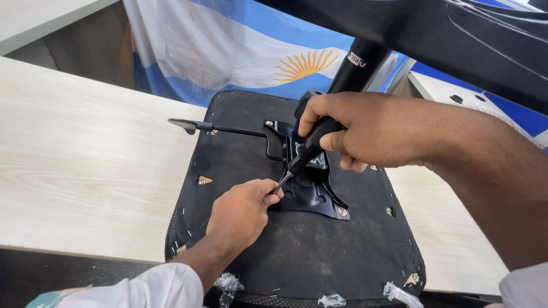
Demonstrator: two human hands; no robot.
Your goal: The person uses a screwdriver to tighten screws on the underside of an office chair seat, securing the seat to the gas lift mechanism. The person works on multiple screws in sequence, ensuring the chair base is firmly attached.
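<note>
Gripping a screwdriver (308, 149) by its black handle, right hand (365, 134) closed tight around it, shaft slanting down and to the left toward the black metal plate (313, 197) bolted onto the underside of an upturned chair seat (297, 251). Pinching the screwdriver's thin metal tip between thumb and fingers, left hand (242, 214) closed there at the plate's near-left corner, apparently to steady the tip and keep it seated on a screw hidden beneath the fingers. Resting flat on the pale wooden desk (85, 165), seat turned bottom-up so that the plate and its fixings face the camera. Showing one screw head (342, 211) at the plate's near-right corner and another (268, 123) at its far-left corner. Sticking out to the left from the plate, a thin black lever (222, 129) with a flat paddle end, lying just above the seat fabric and well clear of both hands. Rising behind the right hand, a black cylinder (357, 68), with a dark chair part (456, 34) crossing the top of the view and crowding the space over the handle. Hanging beyond the desk, a blue and white flag with a yellow sun (257, 51). Clinging along the seat's near edge, scraps of clear plastic wrap (228, 283).
</note>
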